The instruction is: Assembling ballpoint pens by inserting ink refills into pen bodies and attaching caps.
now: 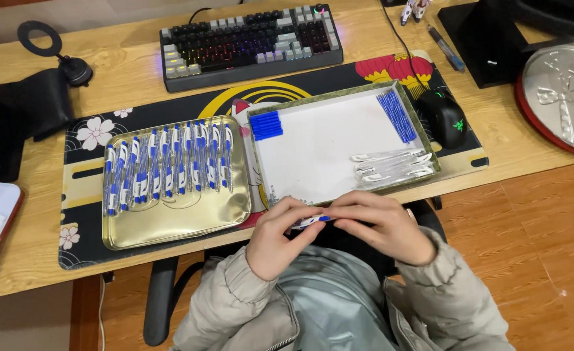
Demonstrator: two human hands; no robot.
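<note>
Left hand: your left hand is closed in a pinch on one end of a small white-and-blue plastic pen; the fingers curl over it, just below the near edge of the wooden surface
Right hand: your right hand grips the blue end of the same pen from the other side; both hands meet over your lap, fingertips nearly touching
Pen: it lies roughly level between the two hands, mostly hidden by fingers
Gold tray: a shiny gold metal tray sits left of the hands on the patterned black desk mat; a row of assembled white-and-blue pens lies across its far half
White box: a shallow white-lined box with a green rim sits just right of the tray; it holds a stack of blue caps at its far left corner, a bundle of thin blue refills at the far right, and clear white barrels near the right wall
Beyond: a backlit keyboard and a black mouse
</note>
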